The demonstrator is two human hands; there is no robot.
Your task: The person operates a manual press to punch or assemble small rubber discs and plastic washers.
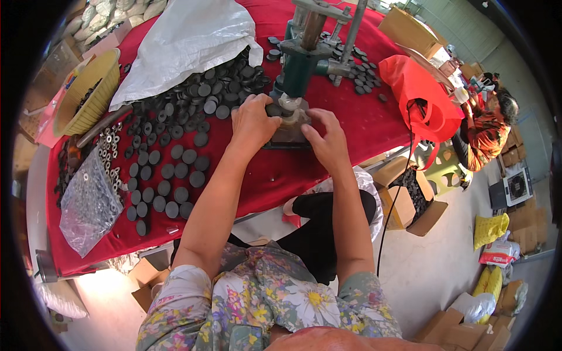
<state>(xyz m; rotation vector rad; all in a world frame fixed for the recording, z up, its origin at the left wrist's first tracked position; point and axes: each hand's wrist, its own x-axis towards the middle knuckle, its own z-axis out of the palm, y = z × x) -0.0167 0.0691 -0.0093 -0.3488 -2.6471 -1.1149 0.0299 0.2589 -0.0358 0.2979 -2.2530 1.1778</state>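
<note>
A green hand press (301, 61) stands on the red table cloth (257, 175). Both hands are at its base plate (290, 133). My left hand (253, 120) pinches a black round disc (273, 109) under the press head. Against the right side of the base rests my right hand (325, 139), fingers curled on it; what lies under them is hidden. Many black discs (175, 158) lie spread on the cloth to the left of my left arm.
A white sack (181, 41) spills discs at the back. A yellow basket (88, 88), metal washers (110, 155) and a clear plastic bag (91, 202) sit far left. A red bag (421, 99) hangs at the table's right edge. Another person (489, 126) sits beyond; cardboard boxes (410, 205) stand on the floor.
</note>
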